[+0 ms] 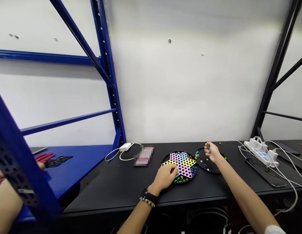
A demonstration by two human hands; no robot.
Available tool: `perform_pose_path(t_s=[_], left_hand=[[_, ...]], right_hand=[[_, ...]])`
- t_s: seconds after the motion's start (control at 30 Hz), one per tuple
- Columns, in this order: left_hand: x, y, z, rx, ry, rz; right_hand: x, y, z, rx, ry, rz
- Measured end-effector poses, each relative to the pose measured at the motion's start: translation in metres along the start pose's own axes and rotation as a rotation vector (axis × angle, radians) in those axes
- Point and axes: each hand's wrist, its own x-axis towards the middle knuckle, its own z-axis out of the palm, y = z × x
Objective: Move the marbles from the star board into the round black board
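Note:
My left hand (165,177) rests at the near side of a star-shaped Chinese checkers board (183,159), its fingertips down on the pastel points among coloured glass marbles. Whether those fingers hold a marble is hidden. My right hand (211,152) hangs just above a round black tray (204,165) scattered with loose marbles. Its fingers are pinched together on a small teal marble (208,149). A black strap and a beaded bracelet circle my left wrist.
A white power strip (260,152) with plugged-in chargers and tangled white cables lies at right, beside a black smartphone (265,172). A blurred pink object (144,156) and a white adapter (125,147) sit left of the board. Another person's arm (4,208) reaches past a blue shelf upright (16,165).

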Motion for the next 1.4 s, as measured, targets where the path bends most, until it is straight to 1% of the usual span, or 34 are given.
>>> perform_pose_path(t_s=[0.13, 0.17, 0.2, 0.23, 0.33, 0.37, 0.4, 0.5, 0.6, 0.83, 1.07, 1.4], left_hand=[[-0.001, 0.000, -0.001, 0.002, 0.001, -0.008], [-0.001, 0.001, -0.001, -0.002, -0.002, -0.008], [-0.001, 0.001, -0.001, -0.006, -0.005, -0.007], [-0.001, 0.002, -0.002, -0.009, -0.007, -0.007], [-0.001, 0.001, -0.002, -0.007, -0.010, -0.013], [-0.001, 0.001, -0.002, -0.003, -0.009, -0.014], [0.000, 0.000, -0.001, 0.000, -0.009, -0.012], [0.001, -0.001, 0.000, 0.007, -0.004, -0.004], [0.001, -0.002, 0.000, 0.010, -0.004, -0.003], [0.000, 0.000, 0.000, 0.008, -0.008, -0.008], [-0.001, 0.001, 0.001, -0.003, -0.003, 0.000], [-0.001, 0.004, -0.002, 0.001, -0.007, -0.012]], right_hand=[[0.012, 0.010, 0.016, -0.132, 0.044, 0.014], [0.013, 0.014, 0.019, -0.184, 0.054, 0.002], [0.013, 0.018, 0.022, -0.281, 0.060, -0.030], [0.013, 0.021, 0.024, -0.427, 0.059, -0.080], [0.010, 0.029, 0.025, -1.006, -0.006, -0.229], [0.009, 0.030, 0.024, -1.148, -0.037, -0.245], [0.008, 0.031, 0.022, -1.224, -0.066, -0.238], [0.006, 0.029, 0.018, -1.280, -0.123, -0.214], [0.003, 0.024, 0.016, -1.315, -0.172, -0.225], [-0.003, 0.016, 0.028, -1.498, -0.250, -0.261], [-0.004, 0.017, 0.041, -1.585, -0.263, -0.280], [0.001, 0.010, 0.042, -1.615, -0.295, -0.246]])
